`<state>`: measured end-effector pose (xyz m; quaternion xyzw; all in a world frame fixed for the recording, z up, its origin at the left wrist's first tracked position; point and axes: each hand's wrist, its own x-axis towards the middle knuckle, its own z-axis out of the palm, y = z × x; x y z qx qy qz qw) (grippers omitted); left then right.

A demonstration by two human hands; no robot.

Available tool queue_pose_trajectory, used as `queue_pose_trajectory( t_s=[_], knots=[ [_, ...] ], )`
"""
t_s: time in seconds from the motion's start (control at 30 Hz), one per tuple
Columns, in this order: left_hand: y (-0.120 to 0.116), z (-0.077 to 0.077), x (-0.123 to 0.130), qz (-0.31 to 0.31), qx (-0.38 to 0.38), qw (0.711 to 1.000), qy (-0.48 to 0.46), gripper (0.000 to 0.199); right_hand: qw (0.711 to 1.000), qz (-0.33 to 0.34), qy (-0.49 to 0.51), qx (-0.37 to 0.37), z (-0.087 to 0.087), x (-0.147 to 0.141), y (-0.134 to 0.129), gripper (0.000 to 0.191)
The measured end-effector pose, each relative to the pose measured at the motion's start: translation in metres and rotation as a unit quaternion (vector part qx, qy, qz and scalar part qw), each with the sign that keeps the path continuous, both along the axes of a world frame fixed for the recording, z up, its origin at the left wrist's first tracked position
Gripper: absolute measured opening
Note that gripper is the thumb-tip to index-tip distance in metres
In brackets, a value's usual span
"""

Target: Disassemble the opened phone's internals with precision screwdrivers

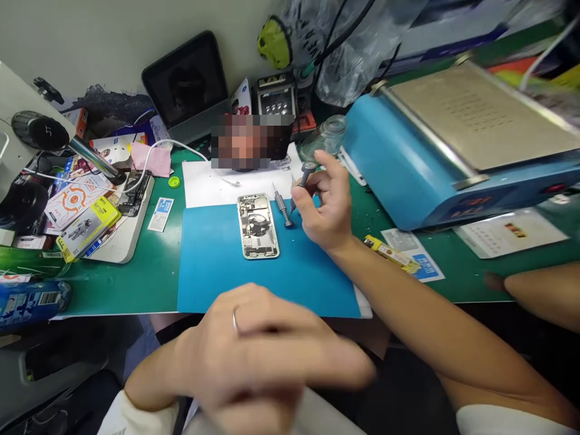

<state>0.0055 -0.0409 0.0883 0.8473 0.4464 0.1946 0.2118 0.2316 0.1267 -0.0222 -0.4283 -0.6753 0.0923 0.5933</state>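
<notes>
Here's the right hand (328, 211), fingers gripping a slim screwdriver (309, 172) over the blue mat (208, 272); just left of those fingers lies a second screwdriver (282, 209), and a little further left sits the opened phone (258, 226), insides showing, flat on the mat; down in front comes the left hand (254, 350), blurred, a ring (235, 320) on one finger, its index finger stretched out, nearer the camera than the phone; whether those fingers hold anything, I cannot tell; right of the right-hand fingers, a blue machine (394, 163) stands on the green table (158, 266).
</notes>
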Motion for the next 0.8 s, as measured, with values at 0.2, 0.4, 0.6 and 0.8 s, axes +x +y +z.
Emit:
queue_pose_trajectory(
  t_s=[0.2, 0.4, 0.6, 0.8],
  knots=[
    [0.049, -0.072, 0.034, 0.178, 0.029, 0.984, -0.002, 0.068, 1.0, -0.012, 0.029, 0.001, -0.004, -0.002, 0.006, 0.052],
    [0.067, -0.092, 0.056, 0.213, 0.016, 0.973, 0.086, 0.102, 0.998, -0.003, 0.06, -0.02, -0.007, 0.0, 0.005, 0.052],
    [0.073, -0.089, 0.062, 0.2, 0.009, 0.976, 0.082, 0.087, 0.997, 0.007, 0.074, -0.02, -0.005, 0.001, 0.004, 0.05],
    [0.076, -0.079, 0.058, 0.238, -0.003, 0.968, 0.086, 0.087, 0.998, 0.001, 0.064, -0.013, -0.002, 0.0, 0.004, 0.048]
  ],
)
